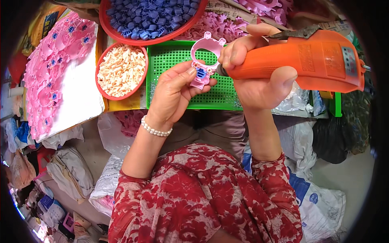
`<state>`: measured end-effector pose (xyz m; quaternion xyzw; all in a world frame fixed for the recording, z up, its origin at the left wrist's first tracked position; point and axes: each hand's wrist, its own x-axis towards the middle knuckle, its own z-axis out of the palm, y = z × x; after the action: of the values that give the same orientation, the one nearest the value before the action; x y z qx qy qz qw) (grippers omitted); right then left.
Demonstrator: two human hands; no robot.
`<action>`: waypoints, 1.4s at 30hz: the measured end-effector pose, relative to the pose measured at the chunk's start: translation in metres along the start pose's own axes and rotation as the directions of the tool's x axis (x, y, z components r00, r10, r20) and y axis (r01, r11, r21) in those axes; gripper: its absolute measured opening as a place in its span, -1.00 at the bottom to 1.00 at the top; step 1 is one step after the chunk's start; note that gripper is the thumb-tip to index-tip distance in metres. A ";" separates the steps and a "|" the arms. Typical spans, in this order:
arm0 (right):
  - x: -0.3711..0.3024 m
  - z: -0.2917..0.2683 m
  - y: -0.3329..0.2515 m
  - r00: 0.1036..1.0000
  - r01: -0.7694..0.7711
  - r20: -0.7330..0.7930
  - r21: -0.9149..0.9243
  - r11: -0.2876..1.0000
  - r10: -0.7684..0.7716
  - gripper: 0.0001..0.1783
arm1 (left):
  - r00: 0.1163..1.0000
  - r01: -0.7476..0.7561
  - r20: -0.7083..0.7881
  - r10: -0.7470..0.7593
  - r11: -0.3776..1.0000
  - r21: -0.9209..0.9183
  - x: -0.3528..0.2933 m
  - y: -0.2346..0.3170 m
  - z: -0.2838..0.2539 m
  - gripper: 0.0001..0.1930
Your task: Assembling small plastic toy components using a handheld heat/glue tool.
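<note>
My left hand (170, 91) pinches a pink plastic part (198, 84) with a round ring at its top and two small ear-like tabs. A small blue piece (201, 73) sits in the part's lower body. My right hand (257, 91) is wrapped around an orange electric screwdriver (275, 60), held nearly level. Its dark tip end points left at the pink part, right beside the blue piece; whether the bit touches a screw is too small to tell. Both hands are over a green perforated tray (194, 107), with small screws scattered along its edges.
A red bowl (98, 75) of cream-coloured pieces stands left of the tray, beside a white board (79, 93) covered with pink parts. Behind is a red basin (142, 41) of blue pieces, with more pink parts (216, 25) nearby. Plastic bags (324, 206) lie on the floor.
</note>
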<state>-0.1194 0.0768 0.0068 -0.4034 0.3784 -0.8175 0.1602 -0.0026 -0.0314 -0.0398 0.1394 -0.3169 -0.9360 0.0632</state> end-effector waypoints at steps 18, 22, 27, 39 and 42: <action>-0.002 -0.009 -0.045 0.978 -0.099 -0.208 -0.477 0.873 -0.003 -0.42 | 0.995 -0.063 -0.068 0.068 0.995 0.082 -0.001 -0.002 0.007 -0.69; 0.000 -0.017 -0.053 0.965 -0.076 -0.247 -0.571 0.817 -0.083 -0.42 | 0.995 -0.083 -0.056 0.088 0.993 0.081 0.000 -0.001 0.006 -0.70; 0.003 -0.021 -0.063 0.971 -0.062 -0.221 -0.599 0.798 -0.090 -0.43 | 0.993 -0.100 -0.050 0.105 0.991 0.083 0.000 -0.001 0.007 -0.71; -0.001 -0.028 -0.072 0.983 -0.096 -0.184 -0.487 0.868 0.005 -0.26 | 0.989 -0.122 -0.068 0.130 0.986 0.113 -0.001 -0.001 0.010 -0.73; 0.001 -0.022 -0.075 0.977 -0.151 -0.198 -0.395 0.906 0.077 -0.22 | 0.988 -0.136 -0.059 0.144 0.984 0.116 -0.001 -0.002 0.009 -0.73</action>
<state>-0.1338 0.1367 0.0546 -0.3303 0.5763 -0.7426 0.0858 -0.0049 -0.0244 -0.0342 0.1516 -0.3752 -0.9049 0.1318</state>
